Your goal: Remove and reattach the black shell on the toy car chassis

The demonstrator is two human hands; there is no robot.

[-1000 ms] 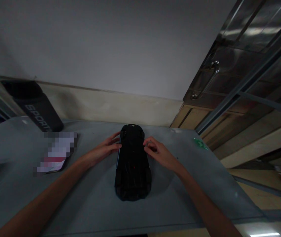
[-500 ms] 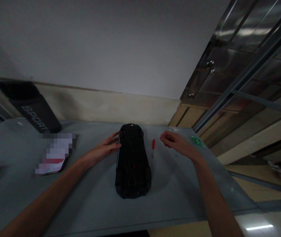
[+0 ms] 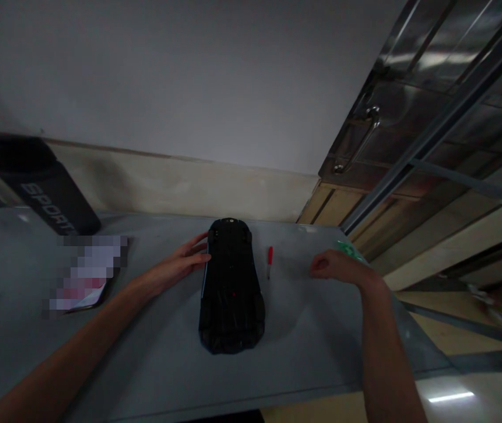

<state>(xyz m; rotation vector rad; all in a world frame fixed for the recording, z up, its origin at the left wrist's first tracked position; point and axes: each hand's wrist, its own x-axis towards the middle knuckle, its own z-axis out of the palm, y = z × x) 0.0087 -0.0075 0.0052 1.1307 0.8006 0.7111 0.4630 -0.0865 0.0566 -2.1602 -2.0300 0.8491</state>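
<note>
A black toy car (image 3: 232, 276) lies upside down on the grey table, wheels up. My left hand (image 3: 184, 262) holds it by its left side, thumb on the edge and fingers along the flank. To the right of the car lies a small screwdriver (image 3: 270, 256) with a red handle, touched by neither hand. My right hand (image 3: 330, 265) is over the table farther right, its fingers curled closed; whatever may be inside them is hidden. Just beyond that hand sits a small green packet (image 3: 348, 249), partly covered by it.
A dark bottle marked SPORT (image 3: 43, 188) stands at the back left. In front of it lies a phone-like flat object (image 3: 90, 273), partly blurred out. A wall (image 3: 198, 182) bounds the table's far side, and a metal door (image 3: 365, 135) is beyond its right end.
My right hand has moved right and toward me, away from the screwdriver and closer to the green packet. The left hand stays at the car. The view has shifted slightly.
</note>
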